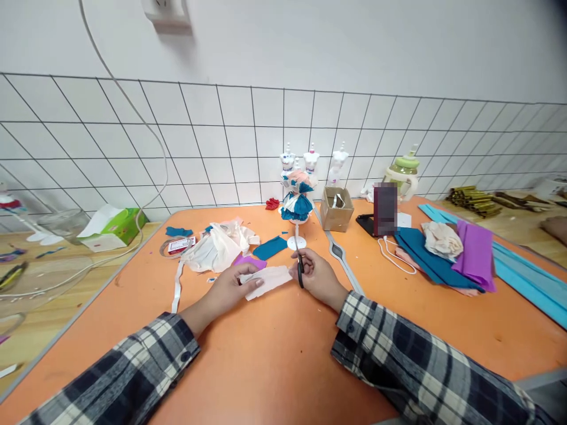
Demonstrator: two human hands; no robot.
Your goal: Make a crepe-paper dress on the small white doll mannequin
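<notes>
A pale pink paper strip lies across the middle, between my two hands. My left hand pinches its left end, thumb on top. My right hand has its fingers in the handles of black-handled scissors, whose blades point up and away from me. The fingertips of that hand also meet the strip's right end. Just beyond stands a small dress form in a blue, white and pink ruffled dress on a round white base. Blue and purple pieces lie behind the strip.
Crumpled cream material lies left on the orange table. A cardboard box, phone and bottle stand at the back right. Folded blue and purple sheets lie right; a tissue pack is left.
</notes>
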